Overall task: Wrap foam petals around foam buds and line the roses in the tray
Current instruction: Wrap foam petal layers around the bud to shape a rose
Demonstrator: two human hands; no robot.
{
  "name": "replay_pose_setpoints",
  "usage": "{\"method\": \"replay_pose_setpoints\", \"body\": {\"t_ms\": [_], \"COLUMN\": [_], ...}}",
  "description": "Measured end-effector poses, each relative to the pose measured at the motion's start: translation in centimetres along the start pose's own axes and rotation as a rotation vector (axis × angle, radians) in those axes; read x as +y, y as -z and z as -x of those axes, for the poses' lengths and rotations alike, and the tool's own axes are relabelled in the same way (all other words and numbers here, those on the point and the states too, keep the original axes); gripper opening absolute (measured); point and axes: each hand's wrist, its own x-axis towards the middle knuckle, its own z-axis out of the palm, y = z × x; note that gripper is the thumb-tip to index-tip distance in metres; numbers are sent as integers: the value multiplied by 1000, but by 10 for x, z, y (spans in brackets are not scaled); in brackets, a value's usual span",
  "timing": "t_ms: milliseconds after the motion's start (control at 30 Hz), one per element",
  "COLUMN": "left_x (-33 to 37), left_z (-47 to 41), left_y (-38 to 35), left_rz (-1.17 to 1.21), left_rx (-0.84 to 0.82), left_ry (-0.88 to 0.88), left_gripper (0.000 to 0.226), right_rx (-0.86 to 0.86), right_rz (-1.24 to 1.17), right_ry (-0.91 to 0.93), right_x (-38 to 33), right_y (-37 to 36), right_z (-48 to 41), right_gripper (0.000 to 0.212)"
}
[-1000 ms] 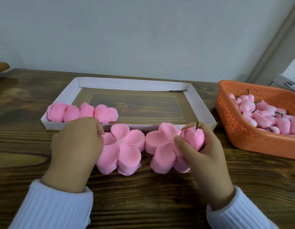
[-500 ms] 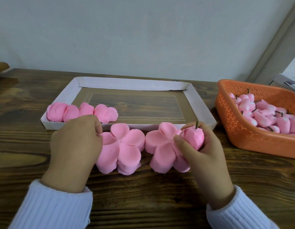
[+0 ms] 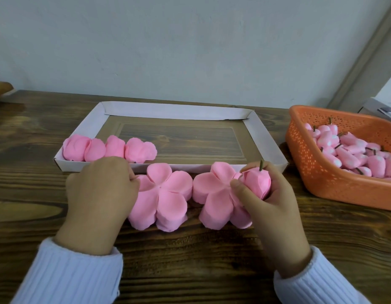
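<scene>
My right hand (image 3: pixel 271 200) grips a pink foam rose (image 3: pixel 257 183) with a short brown stem pointing up, held over the right stack of flat pink petal sheets (image 3: pixel 214 194). My left hand (image 3: pixel 102 194) pinches the left edge of the other petal stack (image 3: pixel 163 196); its fingertips are hidden under the knuckles. Both stacks lie on the wooden table just in front of the white cardboard tray (image 3: pixel 262 137). Several wrapped roses (image 3: pixel 109 149) lie in a row along the tray's near left side.
An orange perforated basket (image 3: pixel 326 176) full of pink foam buds with brown stems (image 3: pixel 352 150) stands at the right. The wall runs close behind the tray. A grey object pokes in at the far right edge.
</scene>
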Motion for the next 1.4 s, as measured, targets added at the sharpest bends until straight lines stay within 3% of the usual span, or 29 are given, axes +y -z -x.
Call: {"method": "replay_pose_setpoints", "body": {"t_ms": [100, 167, 267, 500, 633, 733, 833, 933, 1000, 1067, 1133, 1200, 1267, 1400], "left_x": [-1, 1, 7, 13, 15, 23, 30, 36, 41, 45, 47, 48, 51, 58], "left_z": [-2, -4, -7, -7, -10, -7, -2, 2, 8, 13, 15, 14, 16, 27], "left_y": [2, 3, 3, -12, -9, -6, -8, -9, -6, -5, -6, -11, -18, -18], "left_rz": [26, 254, 674, 1310, 1581, 1848, 2020, 1977, 1878, 1769, 1741, 1752, 1674, 1460], "left_rx": [15, 71, 104, -189, -242, -364, -410, -504, -574, -593, -593, -503, -264, -65], "left_ry": [-38, -103, -56, 228, 273, 336, 402, 346, 188, 24, -58, 60, 110, -203], "left_gripper": [17, 25, 23, 21, 40, 31, 36, 43, 47, 71, 67, 42, 19, 16], "right_rx": [-4, -5, 8, 61, 8, -57, -100, -104, -100, -108, -130, -173, -215, -255], "right_rz": [-4, -11, -27, 117, 139, 171, 156, 125, 117, 119, 129, 150, 191, 239], "right_ry": [7, 16, 10, 110, 105, 100, 123, 125, 129, 130, 137, 132, 137, 153], "right_x": [0, 1, 2, 2, 2, 2, -2, -3, -3, -3, -2, -2, -2, -3], "right_y": [0, 0, 0, -2, 0, 0, -2, -3, -3, -2, -2, -3, -3, -4], "right_z": [0, 1, 0, 3, 0, 0, 1, 1, 2, 2, 3, 3, 4, 4], "right_gripper": [14, 15, 22, 38, 24, 18, 22, 17, 19, 19, 19, 16, 17, 24]}}
